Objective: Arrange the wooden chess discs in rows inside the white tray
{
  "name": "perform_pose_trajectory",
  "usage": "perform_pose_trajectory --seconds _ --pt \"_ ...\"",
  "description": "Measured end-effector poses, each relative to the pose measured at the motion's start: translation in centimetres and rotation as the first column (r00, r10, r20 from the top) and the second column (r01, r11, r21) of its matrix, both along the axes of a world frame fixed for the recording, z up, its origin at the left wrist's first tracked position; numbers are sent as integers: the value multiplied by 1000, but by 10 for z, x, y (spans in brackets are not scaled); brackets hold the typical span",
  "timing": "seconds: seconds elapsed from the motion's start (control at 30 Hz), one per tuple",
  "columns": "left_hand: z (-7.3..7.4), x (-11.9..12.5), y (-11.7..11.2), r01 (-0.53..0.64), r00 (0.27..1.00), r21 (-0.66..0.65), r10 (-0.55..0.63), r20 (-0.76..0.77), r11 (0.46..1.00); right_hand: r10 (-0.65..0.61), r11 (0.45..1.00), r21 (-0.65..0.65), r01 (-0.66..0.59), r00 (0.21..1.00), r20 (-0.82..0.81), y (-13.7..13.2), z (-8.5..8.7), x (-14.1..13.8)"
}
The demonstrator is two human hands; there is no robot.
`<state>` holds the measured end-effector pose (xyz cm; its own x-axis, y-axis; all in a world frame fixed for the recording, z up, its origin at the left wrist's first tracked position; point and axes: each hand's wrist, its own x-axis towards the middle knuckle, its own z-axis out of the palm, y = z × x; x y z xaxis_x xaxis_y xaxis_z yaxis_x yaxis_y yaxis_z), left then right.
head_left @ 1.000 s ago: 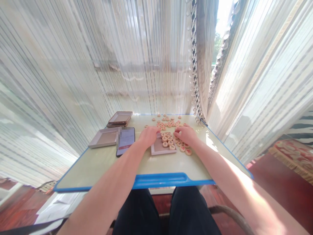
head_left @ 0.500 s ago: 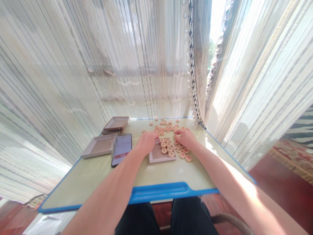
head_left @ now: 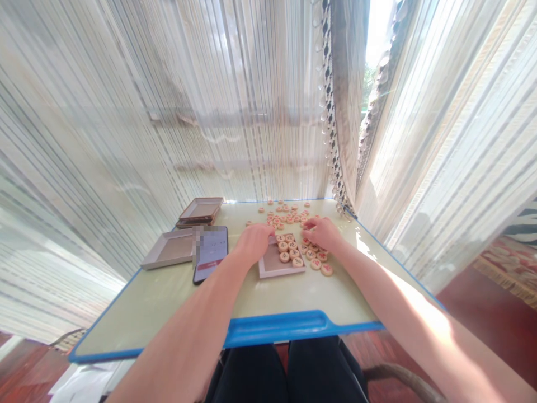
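A shallow cardboard box (head_left: 268, 264) lies on the table with several black-marked xiangqi pieces (head_left: 292, 245) set in rows at its right side. My left hand (head_left: 255, 240) is closed at the box's far left corner, which it covers; the fingertips are partly hidden. Just right of the box, my right hand (head_left: 324, 232) bends over a loose group of pieces. Its thumb and fingers are curled down around a piece that is mostly hidden. Near that hand lie red-marked xiangqi pieces (head_left: 326, 269), some flat and close together.
More xiangqi pieces (head_left: 289, 220) are scattered toward the table's far edge. On the left are a phone (head_left: 212, 254), an open box lid (head_left: 168, 248) and stacked shallow boxes (head_left: 201, 209). A blue-edged table (head_left: 176, 330) stands against string curtains (head_left: 251, 112).
The view has shifted slightly, moving the table and objects a little to the right. Both hands keep nearly the same places, and the pieces in the box look unchanged.
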<state>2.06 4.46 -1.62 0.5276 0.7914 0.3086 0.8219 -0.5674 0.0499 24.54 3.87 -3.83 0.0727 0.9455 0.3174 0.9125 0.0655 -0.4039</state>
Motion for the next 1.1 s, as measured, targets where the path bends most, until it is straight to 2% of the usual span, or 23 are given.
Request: perform_pose_trajectory --seconds 0.1,0.2,0.3,0.43,0.63,0.83,1.1 --pt "0 0 -1 -4 1000 -10 4 -3 1000 113 987 125 -102 989 -92 -11 6 -4" --pt "-1 0 0 -7 1000 -1 7 -15 1000 340 920 234 -315 938 -73 -26 14 -15" --pt "-2 -1 0 2 1000 13 -2 -23 1000 488 846 240 -475 873 6 -38 17 -26" --pt "-1 0 0 -1 999 13 1 -45 1000 596 779 175 -602 798 90 -47 20 -36" --pt "0 1 -1 -4 998 11 4 -57 1000 653 742 111 -661 750 101 -59 31 -44" --pt "1 2 -1 -8 999 -7 8 -35 1000 663 725 123 -678 735 140 -58 29 -45" --pt "1 2 -2 -33 998 -36 32 -49 999 636 742 111 -661 747 191 -59 28 -46"
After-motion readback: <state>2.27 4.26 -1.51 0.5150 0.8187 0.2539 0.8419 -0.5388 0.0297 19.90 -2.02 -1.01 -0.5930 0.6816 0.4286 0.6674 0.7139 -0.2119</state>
